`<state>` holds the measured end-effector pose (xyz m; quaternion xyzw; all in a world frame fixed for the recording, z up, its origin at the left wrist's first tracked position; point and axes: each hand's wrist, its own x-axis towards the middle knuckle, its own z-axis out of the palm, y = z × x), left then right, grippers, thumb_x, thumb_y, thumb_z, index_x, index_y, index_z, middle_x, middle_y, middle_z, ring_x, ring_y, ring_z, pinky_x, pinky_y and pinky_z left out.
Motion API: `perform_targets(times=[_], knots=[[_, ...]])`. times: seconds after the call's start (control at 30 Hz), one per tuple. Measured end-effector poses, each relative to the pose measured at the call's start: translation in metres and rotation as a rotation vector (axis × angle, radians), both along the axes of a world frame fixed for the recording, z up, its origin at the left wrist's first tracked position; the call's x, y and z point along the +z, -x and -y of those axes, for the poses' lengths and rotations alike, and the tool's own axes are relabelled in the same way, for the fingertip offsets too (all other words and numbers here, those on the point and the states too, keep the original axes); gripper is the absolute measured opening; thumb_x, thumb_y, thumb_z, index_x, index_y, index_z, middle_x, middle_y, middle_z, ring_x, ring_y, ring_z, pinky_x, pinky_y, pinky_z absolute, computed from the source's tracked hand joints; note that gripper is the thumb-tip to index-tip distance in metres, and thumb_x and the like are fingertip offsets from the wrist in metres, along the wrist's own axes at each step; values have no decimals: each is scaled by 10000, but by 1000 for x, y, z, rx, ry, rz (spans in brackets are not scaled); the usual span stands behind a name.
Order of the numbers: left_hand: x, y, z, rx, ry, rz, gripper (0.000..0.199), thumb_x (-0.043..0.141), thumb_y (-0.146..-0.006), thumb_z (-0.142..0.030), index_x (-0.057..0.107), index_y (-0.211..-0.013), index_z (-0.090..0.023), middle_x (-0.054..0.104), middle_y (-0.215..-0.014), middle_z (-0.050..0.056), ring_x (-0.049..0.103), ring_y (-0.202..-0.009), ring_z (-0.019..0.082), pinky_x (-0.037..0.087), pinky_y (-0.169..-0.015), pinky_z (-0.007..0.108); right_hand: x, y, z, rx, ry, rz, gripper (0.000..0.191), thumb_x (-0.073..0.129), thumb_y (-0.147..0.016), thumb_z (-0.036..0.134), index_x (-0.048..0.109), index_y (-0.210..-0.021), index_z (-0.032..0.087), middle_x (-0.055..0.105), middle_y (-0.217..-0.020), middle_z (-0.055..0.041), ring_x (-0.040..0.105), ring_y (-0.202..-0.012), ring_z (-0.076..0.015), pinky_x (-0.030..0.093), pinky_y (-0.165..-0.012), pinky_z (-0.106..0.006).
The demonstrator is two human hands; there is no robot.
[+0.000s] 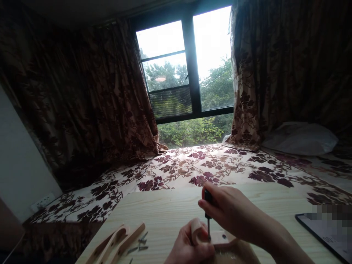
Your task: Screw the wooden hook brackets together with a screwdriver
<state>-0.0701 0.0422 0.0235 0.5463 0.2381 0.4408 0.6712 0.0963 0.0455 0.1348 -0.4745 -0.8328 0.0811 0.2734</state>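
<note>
A: Start the scan L to R. What is on the left of the desk (170,205)?

B: Loose wooden parts (110,244), long axes slanting up and to the right. A few small screws (143,248) lie just beside them, on the right side. Hands are well apart from both groups.

A: Next pos.: left hand (189,242)?

B: Fingers curled closed, w/ firm hold on the curved end of a wooden piece (220,238).

A: Location of piece?

B: Low centre, to the right of the left hand's grip and below the right hand (222,205). Long axis runs approx. L-R, from the left hand to under the right wrist. Left hand is nearer, i.e., in direct contact. One dark hole shows in the flat portion. Brownish item (233,255) under it: ID unclear.

A: Critical relation?

B: Screwdriver (208,223) shaft vs. piece. Shaft stands near vertical, approx. square to the long axis; tip meets the piece just beside the left fingers. Judged to be the key alignment. Whether the tip sits in a screw head: cannot tell, too small.

A: Right hand status?

B: Closed around the black screwdriver handle, above and to the right of the left hand. No direct contact w/ the piece can be confirmed.

A: Far right?

B: Dark-edged device (327,231), flat, apart from the hands.
</note>
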Motion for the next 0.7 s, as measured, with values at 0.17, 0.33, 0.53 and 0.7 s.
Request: perform_targets(times=[0.17, 0.33, 0.53, 0.7], knots=[[-14, 2, -5, -33, 17, 24, 395, 802, -641, -348, 446, -732, -202, 383, -641, -71, 279, -496, 37, 185, -498, 237, 4, -2, 5, 114, 37, -76, 120, 537, -876, 263, 490, -777, 213, 614, -694, 8, 499, -600, -129, 318, -546, -240], [-14, 1, -3, 13, 31, 20, 425, 803, -611, -391, 437, -716, -203, 397, -624, -66, 305, -503, 45, 196, -498, 228, 3, -2, 0, 37, 26, -61, 151, 543, -865, 274, 491, -739, 208, 613, -663, 3, 501, -579, -132, 303, -535, -246], [-6, -1, 0, 10, 44, 4, 437, 802, -604, -406, 429, -714, -207, 411, -633, -56, 362, -537, 67, 236, -529, 234, 5, -6, -1, 37, 33, -50, 140, 543, -873, 301, 519, -773, 205, 632, -696, -12, 516, -613, -144, 320, -560, -255], [-6, 2, -2, 25, 57, -53, 476, 820, -566, -452, 436, -709, -209, 383, -616, -70, 331, -514, 57, 238, -532, 233, 5, -5, 0, 173, 58, -120, 137, 519, -891, 283, 520, -773, 213, 619, -692, 16, 498, -601, -120, 315, -542, -231]])
